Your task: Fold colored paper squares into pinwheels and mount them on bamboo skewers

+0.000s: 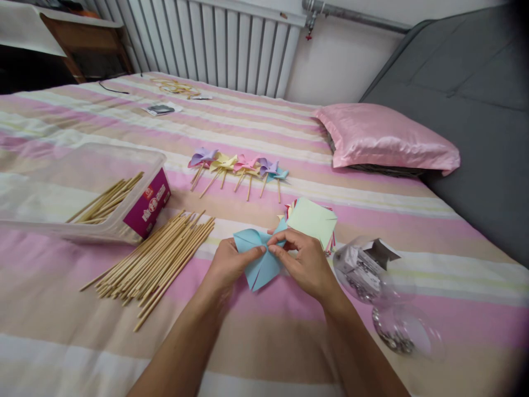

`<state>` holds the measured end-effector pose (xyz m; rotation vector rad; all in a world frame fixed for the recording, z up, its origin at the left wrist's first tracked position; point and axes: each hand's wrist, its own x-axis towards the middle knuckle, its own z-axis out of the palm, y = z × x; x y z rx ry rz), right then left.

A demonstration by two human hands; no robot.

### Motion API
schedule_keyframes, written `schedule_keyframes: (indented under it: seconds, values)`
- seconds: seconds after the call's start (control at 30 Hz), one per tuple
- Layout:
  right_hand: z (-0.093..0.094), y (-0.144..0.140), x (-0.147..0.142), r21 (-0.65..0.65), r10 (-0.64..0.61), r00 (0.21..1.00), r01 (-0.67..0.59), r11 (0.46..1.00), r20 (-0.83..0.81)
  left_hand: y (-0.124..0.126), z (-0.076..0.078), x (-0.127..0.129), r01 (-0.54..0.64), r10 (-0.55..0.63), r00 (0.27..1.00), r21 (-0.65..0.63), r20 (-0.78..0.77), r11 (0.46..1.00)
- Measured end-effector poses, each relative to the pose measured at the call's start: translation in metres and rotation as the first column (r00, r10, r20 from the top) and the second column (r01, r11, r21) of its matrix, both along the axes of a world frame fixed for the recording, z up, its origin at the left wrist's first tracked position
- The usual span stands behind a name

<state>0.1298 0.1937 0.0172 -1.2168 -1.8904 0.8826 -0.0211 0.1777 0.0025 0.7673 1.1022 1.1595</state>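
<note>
A light blue paper square (257,264), partly folded into points, lies on the striped bedspread in front of me. My left hand (228,263) pinches its left side and my right hand (301,260) pinches folds at its centre. Just behind my right hand sits a stack of coloured paper squares (313,221) with a pale green sheet on top. A loose pile of wooden sticks (157,262) lies to the left of my hands. Several finished paper pinwheels on sticks (238,168) lie in a row farther back.
A clear plastic box (82,190) with more sticks lies at left. A clear tub (366,264) of small metal pins and its lid (403,331) sit at right. A pink pillow (384,138), a grey headboard and a white radiator (215,41) lie behind.
</note>
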Motion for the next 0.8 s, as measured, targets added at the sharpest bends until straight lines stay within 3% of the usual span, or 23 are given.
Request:
schedule_keyframes:
  seconds: [0.8]
  values:
    - [-0.0007,-0.0006,-0.0039,-0.015,-0.071,0.997,0.07,0.997,-0.035,0.0012,-0.0029,-0.0011,0.004,-0.004,1.0,0.007,-0.024,1.0]
